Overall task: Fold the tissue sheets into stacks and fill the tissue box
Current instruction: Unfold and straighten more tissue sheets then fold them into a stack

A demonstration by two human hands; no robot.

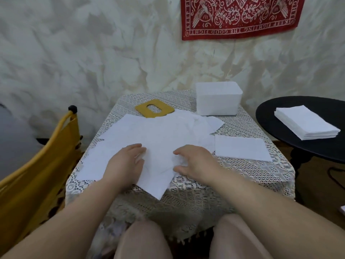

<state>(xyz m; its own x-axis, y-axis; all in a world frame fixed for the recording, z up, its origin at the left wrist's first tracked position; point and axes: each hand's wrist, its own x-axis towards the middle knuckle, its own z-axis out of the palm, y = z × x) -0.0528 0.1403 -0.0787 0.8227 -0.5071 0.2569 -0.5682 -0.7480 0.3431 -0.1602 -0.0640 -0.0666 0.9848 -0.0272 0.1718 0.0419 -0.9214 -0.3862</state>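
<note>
folding step, box not yet filled

both hands rest on the loose sheets (158, 135) spread over the table (261, 176). the left hand (125, 161) lies nearly flat, fingers pressing a sheet and gripping nothing. the right hand (194, 161) has its fingers curved onto the paper; whether it pinches a sheet i cannot tell. a folded sheet (241, 149) lies just right of the pile, and the box (218, 99) stands at the far edge with its lid (155, 109) off beside it. next move, likely: separate one sheet, lift an edge, and fold it square.
</note>
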